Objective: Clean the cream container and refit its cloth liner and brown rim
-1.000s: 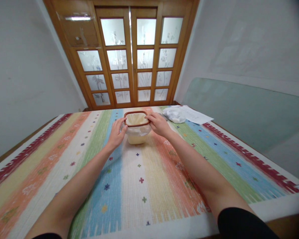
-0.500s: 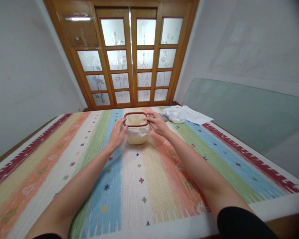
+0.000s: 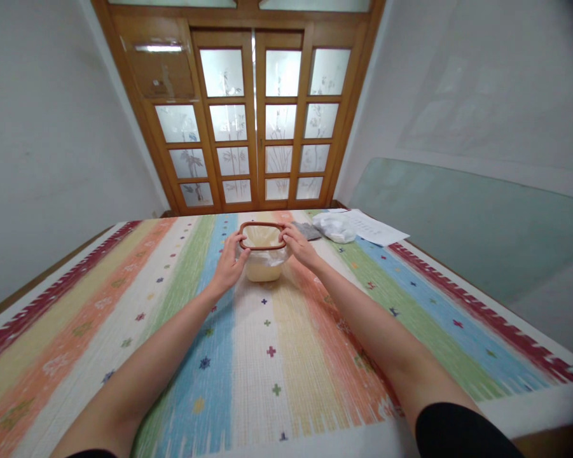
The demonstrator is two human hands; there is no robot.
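A small cream bin [image 3: 263, 274] stands upright on the striped cloth, lined with a thin clear plastic bag [image 3: 268, 257] whose edge hangs over the outside. Around its mouth sits a brown rim ring [image 3: 262, 247]. My left hand [image 3: 229, 261] grips the left side of this ring, thumb toward the front and fingers at the side. On the opposite side, my right hand [image 3: 299, 245] has its fingers closed on the ring's right edge. The bin's far wall is mostly hidden.
To the right of the bin lie a grey flat item [image 3: 308, 230], a crumpled white plastic bag [image 3: 334, 228] and printed paper sheets [image 3: 379, 232]. The striped tablecloth [image 3: 262, 381] covers the table. Beyond are wooden glass doors [image 3: 255, 127], with walls on both sides.
The view has tilted up slightly, so the table and bin appear lower. Both hands stay at the rim ring; their fingers have shifted a little.
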